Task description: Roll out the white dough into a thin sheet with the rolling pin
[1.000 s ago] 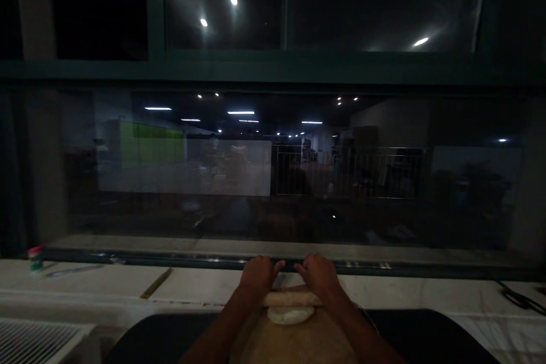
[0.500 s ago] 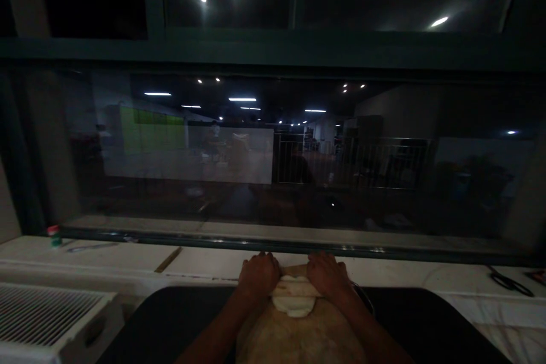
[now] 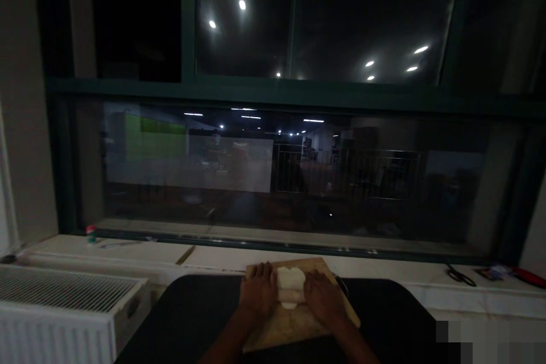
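Note:
A pale, flattened piece of dough [image 3: 291,277] lies on a wooden cutting board [image 3: 273,333]. Across its near part runs a light rolling pin [image 3: 291,296], visible only between the two hands. My left hand [image 3: 259,287] rests over the pin's left end, its fingers pointing away from me. Over the right end, my right hand [image 3: 322,294] presses down with bent fingers. Both palms hide the pin's ends, and the dim light blurs the fingers. Most of the dough shows beyond the pin, with a small lip on the near side.
Under the board is a black tabletop [image 3: 191,307]. The white sill [image 3: 239,257] behind it carries a red-capped bottle [image 3: 91,234] at left and black scissors [image 3: 460,276] at right. A white radiator [image 3: 63,313] stands left. A dark window [image 3: 273,182] fills the background.
Both hands have drawn the rolling pin back toward me, so more dough shows on its far side. The camera view has shifted, bringing the board's far corners into sight.

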`<action>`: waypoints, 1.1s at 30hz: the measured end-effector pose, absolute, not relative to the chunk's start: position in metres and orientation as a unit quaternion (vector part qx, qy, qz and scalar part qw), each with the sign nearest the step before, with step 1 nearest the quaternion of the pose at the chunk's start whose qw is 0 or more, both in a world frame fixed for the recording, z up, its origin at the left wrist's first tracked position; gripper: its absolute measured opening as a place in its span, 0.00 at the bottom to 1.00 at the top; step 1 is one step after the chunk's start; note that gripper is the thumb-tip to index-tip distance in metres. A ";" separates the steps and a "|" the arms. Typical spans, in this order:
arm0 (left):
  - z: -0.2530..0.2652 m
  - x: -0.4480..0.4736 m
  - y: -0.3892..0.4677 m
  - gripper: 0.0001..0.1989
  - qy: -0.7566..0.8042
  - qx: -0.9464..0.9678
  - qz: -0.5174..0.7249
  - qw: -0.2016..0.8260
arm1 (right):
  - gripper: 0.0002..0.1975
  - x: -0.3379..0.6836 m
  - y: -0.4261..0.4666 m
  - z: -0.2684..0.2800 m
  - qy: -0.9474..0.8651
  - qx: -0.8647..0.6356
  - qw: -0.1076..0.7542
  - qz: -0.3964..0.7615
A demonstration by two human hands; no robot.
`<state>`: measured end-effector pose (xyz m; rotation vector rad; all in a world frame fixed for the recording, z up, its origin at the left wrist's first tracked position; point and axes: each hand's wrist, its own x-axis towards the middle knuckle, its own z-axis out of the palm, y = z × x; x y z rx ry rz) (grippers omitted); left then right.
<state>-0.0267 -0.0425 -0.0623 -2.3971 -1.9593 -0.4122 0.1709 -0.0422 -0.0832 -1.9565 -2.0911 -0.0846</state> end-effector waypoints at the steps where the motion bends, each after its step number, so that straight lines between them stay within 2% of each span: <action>1: -0.063 -0.027 -0.049 0.28 -0.633 -0.761 -0.140 0.011 | 0.24 0.171 -0.047 -0.084 -0.728 -0.669 0.146 -0.032; 12: -0.085 -0.036 -0.126 0.28 -0.608 -0.764 -0.214 -0.005 | 0.21 0.182 -0.112 -0.104 -0.752 -0.598 0.264 -0.088; 18: -0.076 -0.050 -0.153 0.30 -0.593 -0.782 -0.182 -0.057 | 0.23 0.176 -0.149 -0.093 -0.738 -0.625 0.242 -0.074; 22: -0.083 -0.058 -0.180 0.31 -0.579 -0.796 -0.168 -0.051 | 0.27 0.180 -0.172 -0.125 -0.740 -0.620 0.240 -0.101; 25: -0.090 -0.066 -0.204 0.29 -0.564 -0.813 -0.120 -0.077 | 0.26 0.188 -0.189 -0.162 -0.709 -0.641 0.247 -0.157; 28: -0.091 -0.073 -0.226 0.25 -0.540 -0.825 -0.143 -0.086 | 0.27 0.197 -0.206 -0.178 -0.726 -0.618 0.243 -0.178; 33: -0.073 -0.075 -0.236 0.16 -0.506 -0.822 -0.251 -0.075 | 0.30 0.196 -0.220 -0.125 -0.748 -0.597 0.252 -0.142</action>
